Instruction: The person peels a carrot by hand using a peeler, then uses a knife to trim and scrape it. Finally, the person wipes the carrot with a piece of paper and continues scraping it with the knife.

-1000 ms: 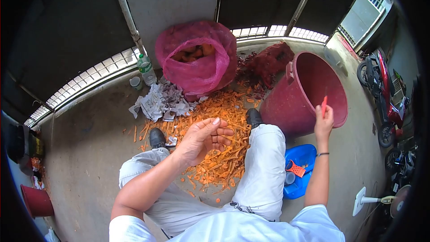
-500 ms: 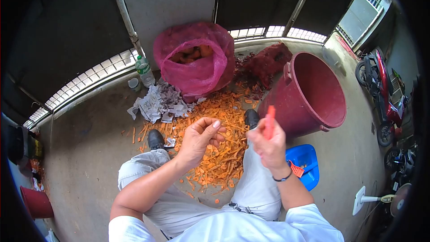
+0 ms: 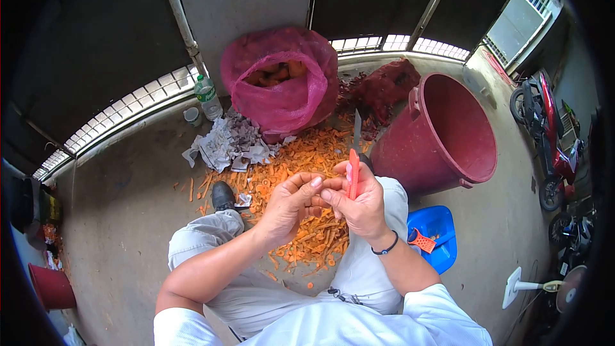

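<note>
My right hand (image 3: 366, 208) is wrapped around the red-orange handle of a knife (image 3: 353, 173), whose blade points away from me. Its thumb and fingertips meet those of my left hand (image 3: 289, 206). The left fingers are curled in a pinch, and anything between them is hidden or too small to name. Below both hands, a heap of orange peelings and cut slices (image 3: 314, 243) covers the floor between my feet. They look like carrot. Beyond it stands an open pink mesh sack (image 3: 288, 106) with orange-brown pieces inside.
A large dark-red bin (image 3: 410, 154) stands to the right, with a blue tub (image 3: 447, 253) holding an orange slotted tool (image 3: 421, 241) nearer me. Crumpled paper (image 3: 227, 144), a plastic bottle (image 3: 208, 97) and a cup (image 3: 191, 116) are left of the sack. Motorbikes (image 3: 544, 134) line the right.
My right hand has moved left and inward with the knife, and its fingertips now meet the left hand's. The blade now shows clearly. My left hand has barely shifted.
</note>
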Available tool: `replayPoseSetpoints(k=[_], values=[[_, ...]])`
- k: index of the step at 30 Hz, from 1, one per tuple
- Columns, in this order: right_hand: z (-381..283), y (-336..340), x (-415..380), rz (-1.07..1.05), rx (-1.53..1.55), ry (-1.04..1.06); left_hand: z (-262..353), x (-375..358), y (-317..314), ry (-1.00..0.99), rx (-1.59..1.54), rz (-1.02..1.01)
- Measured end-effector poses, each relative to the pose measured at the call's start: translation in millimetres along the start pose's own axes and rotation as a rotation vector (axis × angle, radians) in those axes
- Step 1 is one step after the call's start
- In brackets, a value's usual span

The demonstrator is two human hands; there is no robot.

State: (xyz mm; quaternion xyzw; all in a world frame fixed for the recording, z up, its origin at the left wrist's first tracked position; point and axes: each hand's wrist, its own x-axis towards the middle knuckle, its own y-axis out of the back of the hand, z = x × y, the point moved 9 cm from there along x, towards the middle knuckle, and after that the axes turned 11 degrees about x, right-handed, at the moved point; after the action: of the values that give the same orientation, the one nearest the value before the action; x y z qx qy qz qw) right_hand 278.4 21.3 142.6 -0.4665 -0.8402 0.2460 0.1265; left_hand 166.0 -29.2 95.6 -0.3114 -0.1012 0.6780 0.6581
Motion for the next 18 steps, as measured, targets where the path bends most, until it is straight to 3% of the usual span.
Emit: replayPoseSetpoints(k=[4,7,9,10,12,18], values=[[9.7,13.9,6.1,0.031,-0.071,-0.041,-3.0,4.3,9.0,-0.013,0.007,0.019],[8.3,21.8,8.1,0.03,-0.291,0.062,-1.2,6.1,14.2,-0.034,0.019,0.068],[21.4,23.7,6.4,-0.014,-0.194,-0.121,7.9,8.2,25.9,-0.155,0.287,0.201],[19.9,23.1,5.1,-0.013,-0.193,-0.12,7.4,9.2,26.1,-0.155,0.288,0.2],[29.1,15.1,-0.3,-0.044,0.125,-0.273,17.5,8.6,26.6,-0.259,0.288,0.222],[40.8,9.1,-6.5,-0.082,0.226,-0.411,34.6,8.9,28.6,-0.278,0.218,0.25]])
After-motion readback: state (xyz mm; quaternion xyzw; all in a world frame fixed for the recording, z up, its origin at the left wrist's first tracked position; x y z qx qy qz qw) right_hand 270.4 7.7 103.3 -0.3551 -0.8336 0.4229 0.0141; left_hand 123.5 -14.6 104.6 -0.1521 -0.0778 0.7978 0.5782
